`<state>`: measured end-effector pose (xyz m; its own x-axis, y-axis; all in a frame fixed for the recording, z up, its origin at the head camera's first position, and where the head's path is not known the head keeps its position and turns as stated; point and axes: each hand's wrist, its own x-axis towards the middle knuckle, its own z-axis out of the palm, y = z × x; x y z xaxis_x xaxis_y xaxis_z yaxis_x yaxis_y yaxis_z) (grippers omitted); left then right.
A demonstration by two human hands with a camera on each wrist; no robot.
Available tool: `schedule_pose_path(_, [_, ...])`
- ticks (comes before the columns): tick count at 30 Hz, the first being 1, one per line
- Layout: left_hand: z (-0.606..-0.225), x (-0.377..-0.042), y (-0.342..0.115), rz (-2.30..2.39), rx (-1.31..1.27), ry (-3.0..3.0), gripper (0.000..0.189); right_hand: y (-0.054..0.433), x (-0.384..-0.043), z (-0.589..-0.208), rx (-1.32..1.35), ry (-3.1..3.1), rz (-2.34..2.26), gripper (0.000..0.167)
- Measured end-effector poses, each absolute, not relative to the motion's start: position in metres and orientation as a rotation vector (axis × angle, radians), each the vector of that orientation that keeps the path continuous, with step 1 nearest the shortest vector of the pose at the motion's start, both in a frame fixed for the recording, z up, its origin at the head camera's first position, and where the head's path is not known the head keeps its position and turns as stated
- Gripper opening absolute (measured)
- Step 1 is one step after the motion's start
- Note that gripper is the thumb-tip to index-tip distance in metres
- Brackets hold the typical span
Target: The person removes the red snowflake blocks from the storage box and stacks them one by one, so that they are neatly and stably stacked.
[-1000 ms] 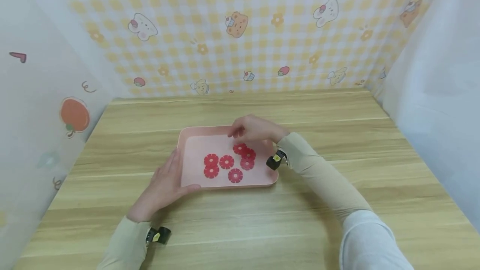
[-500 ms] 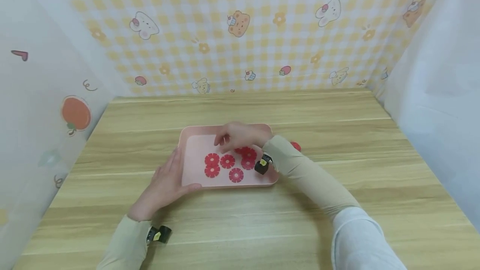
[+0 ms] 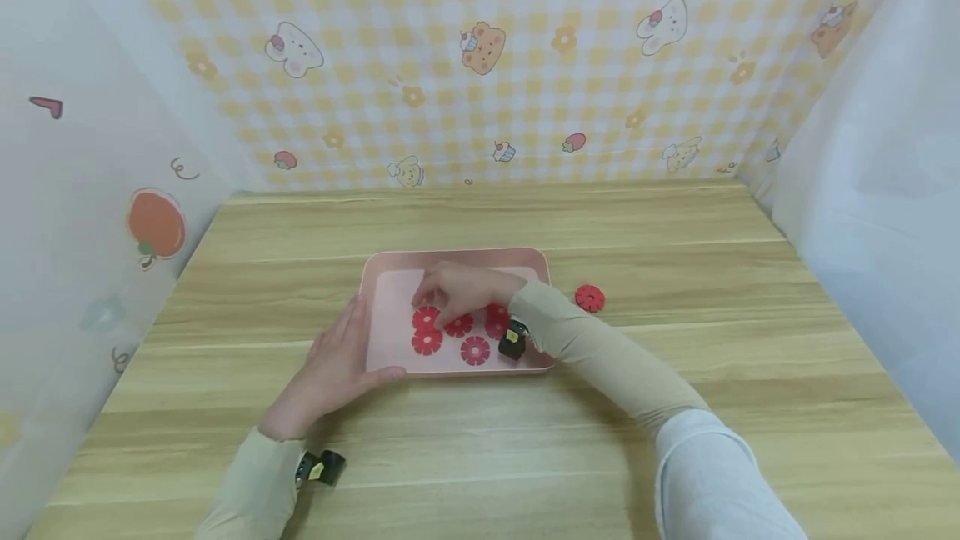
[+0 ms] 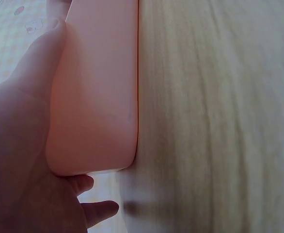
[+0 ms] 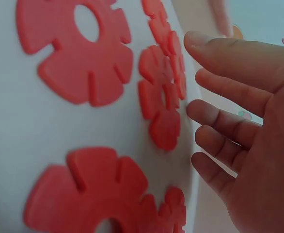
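While the left hand [image 3: 333, 361] rests at the near-left corner of the pink tray [image 3: 392, 290], with its fingers extended along the left wall and its thumb lying over the near rim, the right hand [image 3: 463, 288] reaches into the tray from the right, palm down. The right hand is released: its fingers are loosely bent and spread a little over the red slotted discs, and whether a fingertip touches one cannot be told. Just beneath its thumb and index finger, on the left of the group, lie two overlapping discs, a far-left disc [image 3: 425, 317] and a near-left disc [image 3: 427, 342]. Right of them is a middle disc [image 3: 459, 326], partly covered by the hand, and nearer to the person lies a pinker near disc [image 3: 475, 350], set apart. More discs on the right [image 3: 495, 319] show only in part, hidden by the right hand and the black wrist camera [image 3: 512, 342]. Outside the tray, to its right, a single outer disc [image 3: 590, 298] lies flat on the wood-grain table [image 3: 465, 457], just beyond the beige right sleeve [image 3: 622, 361]. Behind the table hangs a yellow-and-white checked cloth [image 3: 442, 119] printed with animals, flowers and strawberries.
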<state>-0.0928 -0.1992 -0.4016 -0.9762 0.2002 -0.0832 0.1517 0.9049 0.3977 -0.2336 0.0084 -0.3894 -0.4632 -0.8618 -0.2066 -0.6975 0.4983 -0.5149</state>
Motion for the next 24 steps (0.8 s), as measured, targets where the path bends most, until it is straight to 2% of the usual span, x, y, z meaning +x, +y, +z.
schedule_pose_path(8, [-0.4018,-0.0927,-0.1997,0.618,0.273,2.935,0.121,0.0028,-0.2323,-0.3947,-1.283,2.325,-0.420,0.049])
schedule_pose_path(24, [-0.4051,-0.0937,-0.2005,0.642,0.276,2.935,0.124,0.0030,-0.2291,-0.3943,-1.255,2.310,-0.458,0.044])
